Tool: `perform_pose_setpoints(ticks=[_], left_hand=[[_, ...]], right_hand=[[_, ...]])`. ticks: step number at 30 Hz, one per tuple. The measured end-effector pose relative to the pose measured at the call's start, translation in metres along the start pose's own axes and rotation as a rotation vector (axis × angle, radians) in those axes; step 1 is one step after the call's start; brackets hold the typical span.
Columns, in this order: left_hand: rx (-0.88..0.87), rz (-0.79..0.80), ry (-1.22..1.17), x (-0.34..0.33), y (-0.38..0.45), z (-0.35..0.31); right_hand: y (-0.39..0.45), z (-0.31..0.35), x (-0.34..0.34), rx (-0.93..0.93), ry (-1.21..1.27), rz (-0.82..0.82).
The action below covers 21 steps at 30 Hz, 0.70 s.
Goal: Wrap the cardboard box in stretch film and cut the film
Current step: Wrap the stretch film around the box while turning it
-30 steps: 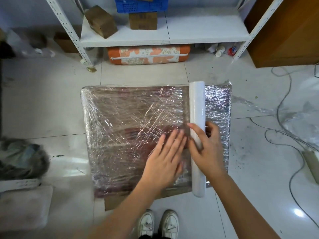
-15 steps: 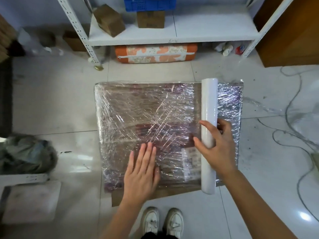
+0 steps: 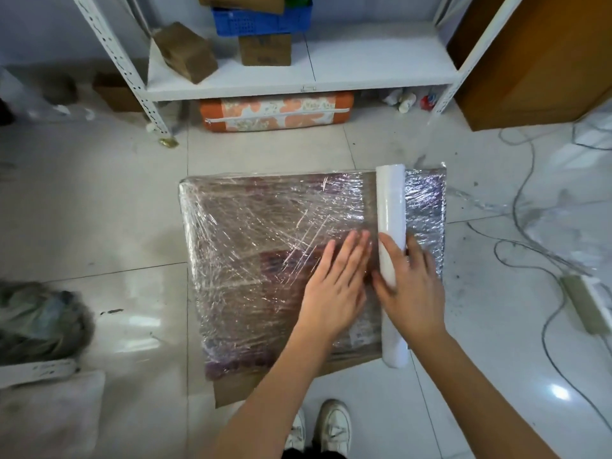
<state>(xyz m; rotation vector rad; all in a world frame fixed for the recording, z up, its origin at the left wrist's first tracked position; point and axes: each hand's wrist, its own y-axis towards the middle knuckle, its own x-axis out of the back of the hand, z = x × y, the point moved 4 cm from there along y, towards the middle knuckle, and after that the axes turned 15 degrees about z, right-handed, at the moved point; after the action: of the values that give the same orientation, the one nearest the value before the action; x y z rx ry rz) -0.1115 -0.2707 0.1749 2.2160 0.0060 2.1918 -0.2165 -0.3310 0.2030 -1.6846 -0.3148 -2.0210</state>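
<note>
Your right hand (image 3: 410,289) covers the mid-section of the film roll (image 3: 391,207), your left hand (image 3: 334,289) part of the box top (image 3: 258,246). Label (image 3: 359,336) under the film unreadable. Blue crate (image 3: 261,21) cut by top edge, dark bundle (image 3: 39,319) by left edge, blurred.

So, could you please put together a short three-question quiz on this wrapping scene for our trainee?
1. True or false: the film roll lies across the top of the wrapped box.
2. Which hand grips the roll? A) left B) right
3. Fill in: the left hand lies ____ on the film, left of the roll.

Key: 1 true; 2 B, the right hand; 3 flat.
</note>
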Motion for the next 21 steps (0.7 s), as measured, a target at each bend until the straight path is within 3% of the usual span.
perform_pose_setpoints(ticks=[3, 7, 14, 19, 21], left_hand=[[-0.105, 0.104, 0.105, -0.023, 0.010, -0.003], [-0.120, 0.043, 0.018, -0.028, 0.005, -0.006], [-0.138, 0.011, 0.015, -0.031, -0.004, -0.012], [-0.126, 0.010, -0.007, -0.026, 0.001, -0.011], [-0.112, 0.020, -0.001, -0.027, 0.003, -0.009]], right_hand=[[-0.005, -0.006, 0.003, -0.002, -0.071, -0.023], [-0.010, -0.021, -0.001, 0.056, -0.178, -0.020], [-0.012, -0.032, 0.000, 0.025, -0.067, -0.075], [-0.008, -0.054, 0.012, 0.182, -0.139, -0.129], [-0.011, -0.072, 0.014, 0.111, -0.025, -0.150]])
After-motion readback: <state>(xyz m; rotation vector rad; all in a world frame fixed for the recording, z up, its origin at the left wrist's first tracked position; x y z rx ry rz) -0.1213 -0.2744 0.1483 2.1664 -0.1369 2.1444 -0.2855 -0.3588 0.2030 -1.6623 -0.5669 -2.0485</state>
